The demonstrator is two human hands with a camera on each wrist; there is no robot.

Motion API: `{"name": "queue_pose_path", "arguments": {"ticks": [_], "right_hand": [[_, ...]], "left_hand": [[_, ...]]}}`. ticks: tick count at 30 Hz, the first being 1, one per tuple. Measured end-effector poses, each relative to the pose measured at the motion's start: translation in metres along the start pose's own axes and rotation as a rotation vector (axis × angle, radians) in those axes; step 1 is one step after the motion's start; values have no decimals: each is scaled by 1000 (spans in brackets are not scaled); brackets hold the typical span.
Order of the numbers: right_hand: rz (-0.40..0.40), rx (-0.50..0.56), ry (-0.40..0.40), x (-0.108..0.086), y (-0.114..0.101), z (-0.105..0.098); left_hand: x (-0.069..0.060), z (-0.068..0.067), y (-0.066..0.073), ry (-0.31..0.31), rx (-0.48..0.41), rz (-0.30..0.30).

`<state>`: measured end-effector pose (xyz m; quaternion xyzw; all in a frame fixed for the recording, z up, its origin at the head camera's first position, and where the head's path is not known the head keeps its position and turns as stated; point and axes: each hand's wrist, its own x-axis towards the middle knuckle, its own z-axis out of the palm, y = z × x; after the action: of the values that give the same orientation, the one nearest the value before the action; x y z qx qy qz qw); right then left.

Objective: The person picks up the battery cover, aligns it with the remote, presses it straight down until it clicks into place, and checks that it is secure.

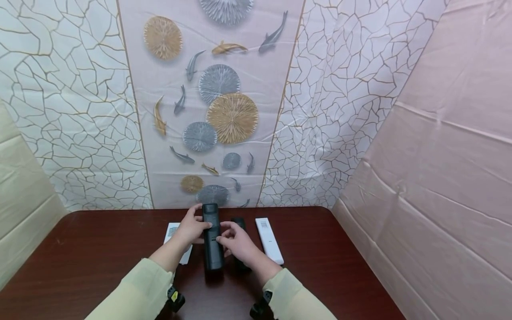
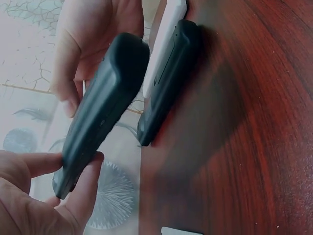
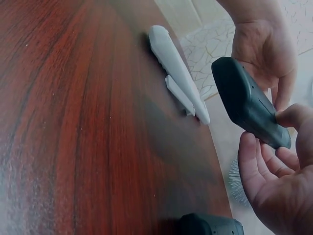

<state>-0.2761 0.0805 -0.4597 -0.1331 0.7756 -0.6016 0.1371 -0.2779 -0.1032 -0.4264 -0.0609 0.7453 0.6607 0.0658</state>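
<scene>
A black remote control (image 1: 214,249) is held above the table, its back with the battery cover turned toward the head camera. My left hand (image 1: 191,229) grips its far part from the left, thumb lying across the back. On the other side my right hand (image 1: 239,242) holds the remote's edge, its thumb on the back near the small cover latch and its fingers bent underneath. In the right wrist view the remote (image 3: 252,100) is tilted between both hands. A second black remote (image 2: 171,81) lies on the table beneath the right hand, partly hidden in the head view.
On the dark red wooden table (image 1: 100,258), a white remote with a small display (image 1: 269,240) lies at the right. Left of the hands is another white remote (image 3: 176,63), with a narrow loose white cover (image 3: 179,95) beside it. A patterned cloth (image 1: 224,178) hangs behind the table.
</scene>
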Motion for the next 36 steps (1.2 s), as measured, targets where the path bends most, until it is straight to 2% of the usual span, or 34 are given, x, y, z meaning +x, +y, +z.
{"name": "queue_pose_path", "arguments": {"ticks": [9, 16, 20, 24, 30, 36], "right_hand": [[-3, 49, 34, -8, 3, -11], [-20, 34, 61, -15, 4, -21], [-22, 39, 70, -29, -12, -22], [-23, 47, 83, -42, -26, -23], [-23, 36, 109, -48, -28, -25], [-14, 33, 132, -50, -25, -29]], "left_hand": [[14, 9, -12, -4, -4, -12], [32, 8, -33, -15, 45, -63], [42, 4, -43, -25, 69, -86], [50, 6, -49, -13, 71, -106], [53, 16, -51, 0, 57, -147], [51, 21, -48, -21, 95, -154]]}}
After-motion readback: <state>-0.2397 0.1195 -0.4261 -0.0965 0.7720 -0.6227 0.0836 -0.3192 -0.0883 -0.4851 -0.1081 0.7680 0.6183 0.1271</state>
